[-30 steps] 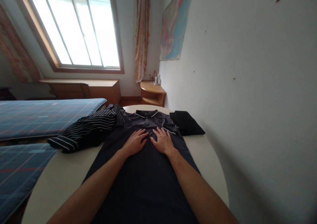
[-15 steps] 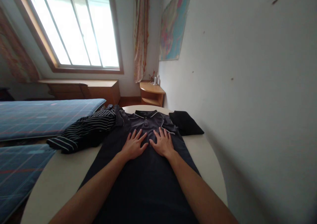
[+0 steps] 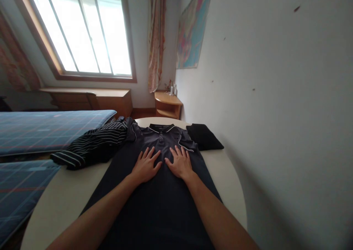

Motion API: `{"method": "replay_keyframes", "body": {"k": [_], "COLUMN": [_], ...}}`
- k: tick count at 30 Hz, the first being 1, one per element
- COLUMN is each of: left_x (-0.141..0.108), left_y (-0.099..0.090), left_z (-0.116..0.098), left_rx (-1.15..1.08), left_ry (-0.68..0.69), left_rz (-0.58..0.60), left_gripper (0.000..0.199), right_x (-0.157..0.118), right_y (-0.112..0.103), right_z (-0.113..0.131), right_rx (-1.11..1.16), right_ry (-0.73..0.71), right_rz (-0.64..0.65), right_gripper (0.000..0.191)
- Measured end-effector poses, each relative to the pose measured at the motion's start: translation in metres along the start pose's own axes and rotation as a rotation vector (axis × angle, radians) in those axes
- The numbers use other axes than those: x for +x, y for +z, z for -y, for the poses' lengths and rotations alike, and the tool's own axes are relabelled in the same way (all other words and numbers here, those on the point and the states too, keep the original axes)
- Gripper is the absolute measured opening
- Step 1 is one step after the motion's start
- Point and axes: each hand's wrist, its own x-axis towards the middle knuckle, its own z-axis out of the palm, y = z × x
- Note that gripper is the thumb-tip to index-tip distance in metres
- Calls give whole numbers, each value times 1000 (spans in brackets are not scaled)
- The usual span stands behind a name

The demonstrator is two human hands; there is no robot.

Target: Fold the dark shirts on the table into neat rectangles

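Observation:
A dark polo shirt [image 3: 162, 206] with white piping lies spread front side up, its collar toward the far edge of the pale round table [image 3: 57, 202]. On the left of its chest, below the button placket, my left hand [image 3: 145, 166] rests flat with the fingers spread. Opposite it my right hand [image 3: 179, 163] lies palm down on the cloth, fingers also apart, close to the right sleeve. Neither hand grips anything. My forearms cover parts of the shirt's sides, and its hem is out of sight.
A black and white striped garment [image 3: 93, 141] lies bunched on the left, hanging over the table's edge. A folded black cloth [image 3: 205, 136] sits at the far right, near the wall [image 3: 286, 125]. Beyond stand beds with plaid mattresses [image 3: 55, 132] and a corner shelf [image 3: 168, 98].
Both hands have slid slightly down the shirt, away from the collar, still flat and spread. The view has shifted a little. The garments at the sides stay in place.

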Motion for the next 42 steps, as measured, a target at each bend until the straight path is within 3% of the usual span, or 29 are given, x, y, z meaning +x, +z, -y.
{"method": "replay_keyframes", "body": {"k": [4, 8, 13, 17, 20, 23, 28, 36, 42], "left_x": [6, 27, 70, 102, 116, 122, 119, 107, 107], "left_y": [-7, -21, -43, -52, -42, -20, 14, 17, 11], "left_z": [-3, 3, 38, 67, 69, 56, 45, 65, 53], "left_rx": [40, 119, 272, 266, 216, 114, -31, 0, 41], "left_ry": [5, 38, -37, -36, 25, 96, -36, -60, -29], "left_rz": [-19, -99, -159, -124, -94, -55, 32, 6, -112], "left_gripper": [55, 42, 33, 32, 37, 47, 60, 57, 55], "right_x": [2, 14, 36, 49, 56, 62, 69, 71, 66], "right_y": [-6, -19, -31, -30, -23, -14, -4, 4, -5], "right_z": [2, -1, -13, -19, -17, -10, 1, 14, 13], "right_rx": [-30, -71, -136, -136, -106, -99, -69, 28, 10], "right_ry": [-11, -23, -51, -139, -224, -274, -297, -289, -142], "right_rz": [-23, -21, -31, -83, -87, -27, 73, 98, -134], "right_gripper": [69, 64, 52, 48, 51, 60, 73, 69, 47]}}
